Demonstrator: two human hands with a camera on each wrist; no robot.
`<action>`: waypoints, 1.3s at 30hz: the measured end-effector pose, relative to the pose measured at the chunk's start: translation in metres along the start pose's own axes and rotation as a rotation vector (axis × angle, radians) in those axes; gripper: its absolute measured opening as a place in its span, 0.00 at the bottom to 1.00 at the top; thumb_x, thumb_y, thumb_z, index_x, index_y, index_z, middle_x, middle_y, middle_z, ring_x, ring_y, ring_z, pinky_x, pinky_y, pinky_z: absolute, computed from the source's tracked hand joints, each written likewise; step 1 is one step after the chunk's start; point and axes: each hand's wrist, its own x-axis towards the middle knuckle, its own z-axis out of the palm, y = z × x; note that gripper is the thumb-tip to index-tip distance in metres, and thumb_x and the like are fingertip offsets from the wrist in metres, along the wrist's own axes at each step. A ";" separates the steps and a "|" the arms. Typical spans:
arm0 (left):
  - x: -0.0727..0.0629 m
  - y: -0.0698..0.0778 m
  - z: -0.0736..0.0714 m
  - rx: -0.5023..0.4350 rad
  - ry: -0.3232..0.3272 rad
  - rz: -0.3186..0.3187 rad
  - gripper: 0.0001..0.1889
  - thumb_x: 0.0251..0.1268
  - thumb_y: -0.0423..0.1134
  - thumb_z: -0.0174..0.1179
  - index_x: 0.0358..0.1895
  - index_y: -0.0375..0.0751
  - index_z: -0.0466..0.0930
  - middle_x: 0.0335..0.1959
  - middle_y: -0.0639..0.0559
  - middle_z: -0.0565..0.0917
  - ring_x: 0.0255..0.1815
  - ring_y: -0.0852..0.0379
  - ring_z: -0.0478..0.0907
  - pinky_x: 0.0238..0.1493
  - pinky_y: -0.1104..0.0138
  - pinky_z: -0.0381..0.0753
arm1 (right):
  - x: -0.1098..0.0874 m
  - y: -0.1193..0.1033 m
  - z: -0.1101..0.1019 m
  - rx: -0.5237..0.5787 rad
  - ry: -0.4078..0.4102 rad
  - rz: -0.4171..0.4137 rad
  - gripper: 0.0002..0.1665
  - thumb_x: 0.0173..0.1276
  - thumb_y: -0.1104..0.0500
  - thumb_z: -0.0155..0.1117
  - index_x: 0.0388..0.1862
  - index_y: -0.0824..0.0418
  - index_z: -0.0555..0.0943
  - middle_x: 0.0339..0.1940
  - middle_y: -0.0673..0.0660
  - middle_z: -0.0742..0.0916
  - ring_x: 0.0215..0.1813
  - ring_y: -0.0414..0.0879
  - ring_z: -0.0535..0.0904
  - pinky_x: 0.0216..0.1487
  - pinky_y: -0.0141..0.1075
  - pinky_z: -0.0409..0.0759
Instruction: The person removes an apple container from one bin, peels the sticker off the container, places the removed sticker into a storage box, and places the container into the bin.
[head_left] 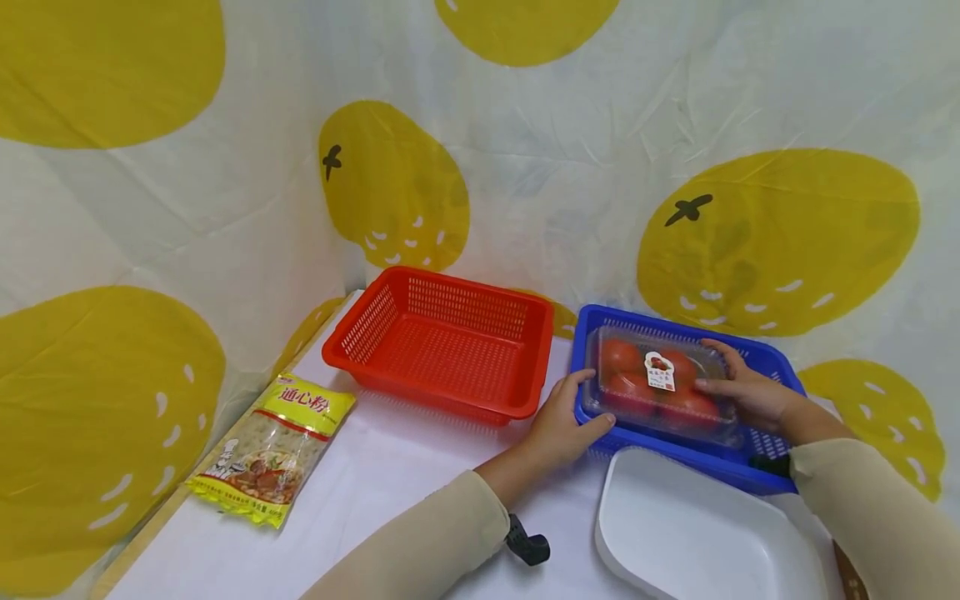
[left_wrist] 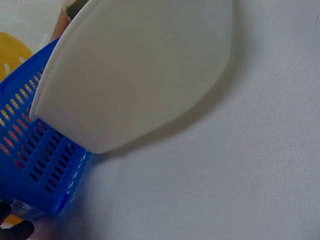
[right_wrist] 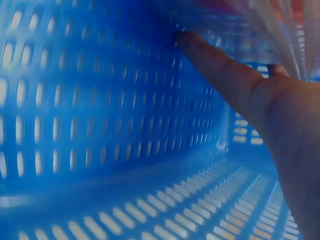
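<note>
i have left hand (head_left: 562, 423) and right hand (head_left: 756, 398) both grasping the tomato pack (head_left: 656, 392) at opposite ends over the blue basket (head_left: 772, 365), near the white tub (head_left: 697, 533).

Blue basket (head_left: 768, 367), red tomatoes (head_left: 630, 393), red basket (head_left: 457, 358)
Bag (head_left: 270, 450) yellow, red stripe; tray (head_left: 697, 533) white; curtain (head_left: 540, 192) white, yellow fruit print.

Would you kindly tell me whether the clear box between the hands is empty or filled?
Filled: red tomatoes show through the clear box in the head view.
</note>
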 end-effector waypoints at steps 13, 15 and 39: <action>0.000 0.002 -0.002 -0.006 -0.020 -0.003 0.38 0.71 0.54 0.68 0.81 0.67 0.63 0.80 0.57 0.68 0.80 0.52 0.67 0.75 0.49 0.73 | -0.009 -0.006 -0.005 0.095 -0.023 0.046 0.38 0.86 0.49 0.52 0.78 0.21 0.42 0.82 0.70 0.43 0.62 0.55 0.75 0.59 0.44 0.86; -0.001 0.002 -0.002 -0.009 -0.019 -0.004 0.39 0.71 0.54 0.69 0.82 0.67 0.62 0.79 0.57 0.68 0.80 0.52 0.67 0.75 0.50 0.73 | -0.010 -0.006 -0.006 0.116 -0.020 0.043 0.38 0.87 0.49 0.51 0.78 0.22 0.42 0.81 0.67 0.46 0.59 0.50 0.77 0.59 0.44 0.86; 0.006 0.001 -0.002 0.013 -0.019 -0.032 0.41 0.69 0.56 0.70 0.82 0.67 0.61 0.78 0.58 0.71 0.77 0.52 0.71 0.70 0.52 0.78 | -0.018 -0.012 -0.023 0.238 -0.030 -0.090 0.29 0.88 0.58 0.47 0.76 0.32 0.52 0.65 0.41 0.73 0.56 0.43 0.83 0.55 0.42 0.88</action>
